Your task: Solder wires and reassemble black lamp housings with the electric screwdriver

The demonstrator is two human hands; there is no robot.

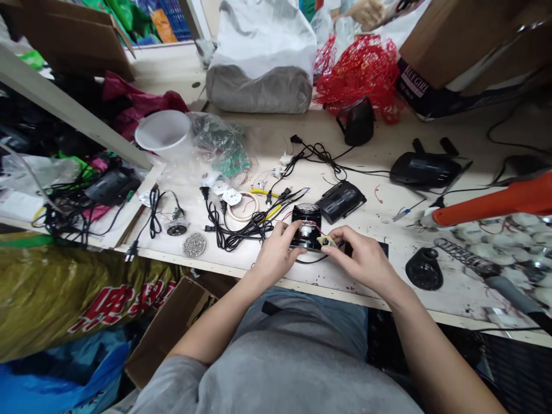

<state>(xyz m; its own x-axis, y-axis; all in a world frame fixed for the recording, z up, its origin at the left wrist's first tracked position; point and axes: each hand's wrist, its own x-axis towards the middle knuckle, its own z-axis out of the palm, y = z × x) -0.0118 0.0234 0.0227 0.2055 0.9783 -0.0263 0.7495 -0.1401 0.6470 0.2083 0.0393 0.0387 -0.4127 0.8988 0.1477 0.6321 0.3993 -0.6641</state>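
My left hand (279,253) grips the near left side of an open black housing (297,214) on the bench's front edge. Inside the housing sits a silvery motor (307,230) with thin red wires. Between the thumb and fingers of my right hand (360,257) is a small yellowish circuit board (326,241), just right of the motor. A black ribbed cover (340,201) lies right behind the housing. Black power cords (237,233) with plugs are coiled to the left of my left hand.
A dish of small screws (194,245) and another motor (176,227) are at left. Behind stand a white bucket (164,135) and bagged green boards (228,146). To the right are an orange-handled tool (491,198), a coiled-spring soldering iron stand (470,259) and a black part (424,269).
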